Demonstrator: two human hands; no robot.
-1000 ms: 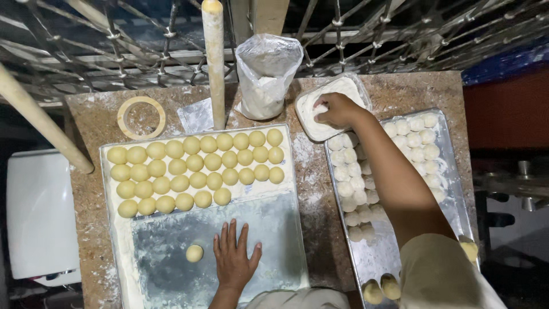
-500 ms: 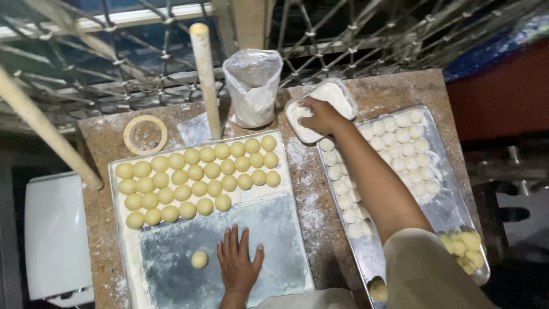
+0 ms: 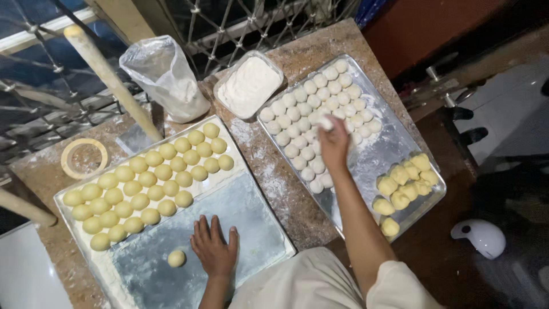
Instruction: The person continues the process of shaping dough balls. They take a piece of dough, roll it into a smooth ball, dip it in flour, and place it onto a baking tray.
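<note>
The right hand (image 3: 334,143) hovers over the right metal tray (image 3: 394,140), its fingertips pinching a small floured white dough ball (image 3: 326,122) held just above the packed rows of white dough balls (image 3: 311,117) that run in a band from the tray's far corner down toward the near left edge; the ball is round, so it has no long axis or pointing direction to tell. At the near right end of that tray lies a loose cluster of yellow dough pieces (image 3: 403,186). The left hand (image 3: 214,247) lies flat, palm down with fingers slightly spread, on the bare floured part of the left metal tray (image 3: 251,223), fingers pointing away from the person. A single yellow ball (image 3: 176,258) sits just beside it to the left, apart from the hand. Rows of yellow dough balls (image 3: 151,180) fill the far half of this tray. Beyond the trays stand a rectangular container of flour (image 3: 247,84), a clear plastic bag (image 3: 166,77), a wooden pole (image 3: 111,80) and a ring (image 3: 84,158) on the stone table (image 3: 274,171)
</note>
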